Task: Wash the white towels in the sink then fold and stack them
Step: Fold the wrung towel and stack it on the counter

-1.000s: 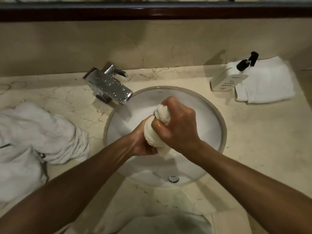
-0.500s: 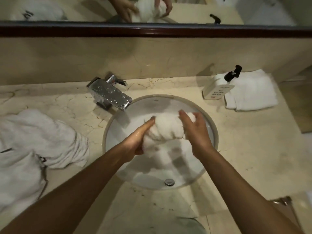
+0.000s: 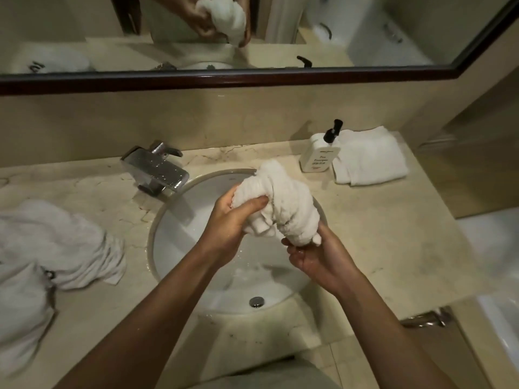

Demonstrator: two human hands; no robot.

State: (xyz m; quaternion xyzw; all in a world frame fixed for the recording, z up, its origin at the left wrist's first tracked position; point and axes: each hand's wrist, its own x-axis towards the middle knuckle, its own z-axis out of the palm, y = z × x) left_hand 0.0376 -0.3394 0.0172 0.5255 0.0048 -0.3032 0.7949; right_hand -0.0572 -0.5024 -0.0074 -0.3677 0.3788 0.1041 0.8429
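Note:
A wet, twisted white towel is held in the air over the round white sink. My left hand grips its upper left part, thumb across the cloth. My right hand cups the towel's lower end from beneath, fingers curled around it. A heap of crumpled white towels lies on the counter to the left. One folded white towel rests at the back right.
A chrome faucet stands at the sink's back left. A white soap dispenser with a black pump sits beside the folded towel. A mirror with a dark frame runs above the marble counter.
The towel has been lifted from inside the basin to above its rim. Both hands shifted from pressing its sides to gripping its two ends. The view tilted up, showing more mirror.

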